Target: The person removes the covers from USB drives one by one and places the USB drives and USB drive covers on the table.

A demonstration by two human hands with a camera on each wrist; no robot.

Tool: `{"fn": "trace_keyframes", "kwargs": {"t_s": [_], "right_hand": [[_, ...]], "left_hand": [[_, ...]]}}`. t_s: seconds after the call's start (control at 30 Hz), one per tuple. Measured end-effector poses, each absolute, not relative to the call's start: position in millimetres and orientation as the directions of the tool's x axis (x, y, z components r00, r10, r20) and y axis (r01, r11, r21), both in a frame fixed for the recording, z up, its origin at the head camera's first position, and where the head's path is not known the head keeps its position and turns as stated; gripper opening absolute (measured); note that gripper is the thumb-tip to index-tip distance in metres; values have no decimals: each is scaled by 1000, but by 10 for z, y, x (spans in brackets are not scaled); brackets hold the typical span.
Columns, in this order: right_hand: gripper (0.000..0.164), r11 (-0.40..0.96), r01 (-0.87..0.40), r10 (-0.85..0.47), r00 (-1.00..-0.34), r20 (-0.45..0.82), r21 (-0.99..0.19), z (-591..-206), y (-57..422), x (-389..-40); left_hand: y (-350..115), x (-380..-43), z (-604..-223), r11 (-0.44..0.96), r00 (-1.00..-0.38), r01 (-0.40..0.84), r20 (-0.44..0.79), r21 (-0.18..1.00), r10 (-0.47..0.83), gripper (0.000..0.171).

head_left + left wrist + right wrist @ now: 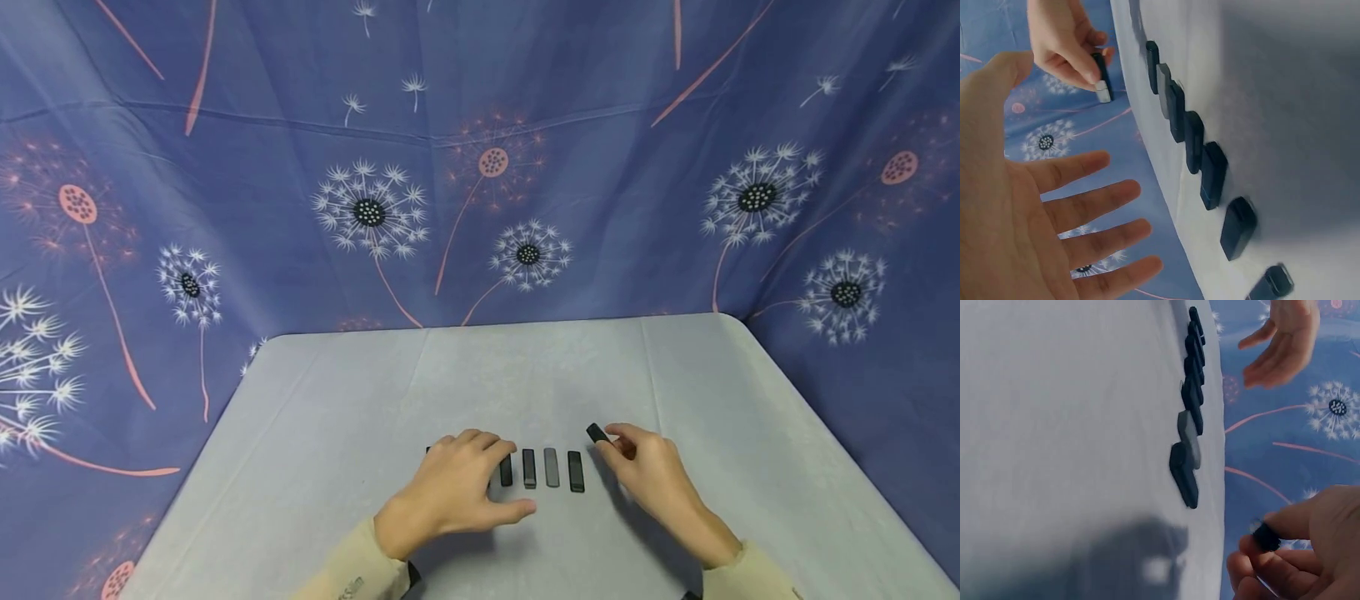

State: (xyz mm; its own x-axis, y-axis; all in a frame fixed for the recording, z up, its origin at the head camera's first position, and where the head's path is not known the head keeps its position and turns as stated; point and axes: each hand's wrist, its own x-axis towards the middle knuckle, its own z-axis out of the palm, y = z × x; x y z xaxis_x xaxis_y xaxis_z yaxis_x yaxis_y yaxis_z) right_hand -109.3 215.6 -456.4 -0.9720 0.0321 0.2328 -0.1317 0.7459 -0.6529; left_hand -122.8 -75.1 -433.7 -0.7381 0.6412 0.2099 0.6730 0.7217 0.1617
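My right hand pinches a small black stick with a silvery end, like a USB flash drive, between thumb and fingers, raised above the table at the right end of a row. In the right wrist view one dark end of that flash drive shows between the fingertips. The row holds several similar sticks side by side: a black one at its right end, a grey one beside it, then more dark ones. Over the left part of the row hovers my empty left hand, fingers spread, hiding some sticks from the head view.
A pale grey cloth covers the table. Behind and at both sides hangs a blue curtain with a dandelion print. Shadows of the hands fall on the cloth near the row.
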Motion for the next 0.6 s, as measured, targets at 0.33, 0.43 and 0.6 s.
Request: {"fn": "trace_keyframes", "kwargs": {"t_s": [0.33, 0.43, 0.6], "right_hand": [[8, 677, -133, 15, -981, 195, -723, -4360, 1955, -1031], [9, 596, -85, 2, -994, 108, -799, -4324, 1908, -1010], [12, 520, -26, -37, -999, 8, -854, -4288, 1836, -964]], "left_hand": [[-871, -1236, -4354, 730, -759, 649, 253, 213, 600, 72], [-873, -1236, -4341, 730, -772, 634, 272, 256, 575, 69], [-892, -1220, -4333, 723, -782, 621, 296, 302, 549, 66]]}}
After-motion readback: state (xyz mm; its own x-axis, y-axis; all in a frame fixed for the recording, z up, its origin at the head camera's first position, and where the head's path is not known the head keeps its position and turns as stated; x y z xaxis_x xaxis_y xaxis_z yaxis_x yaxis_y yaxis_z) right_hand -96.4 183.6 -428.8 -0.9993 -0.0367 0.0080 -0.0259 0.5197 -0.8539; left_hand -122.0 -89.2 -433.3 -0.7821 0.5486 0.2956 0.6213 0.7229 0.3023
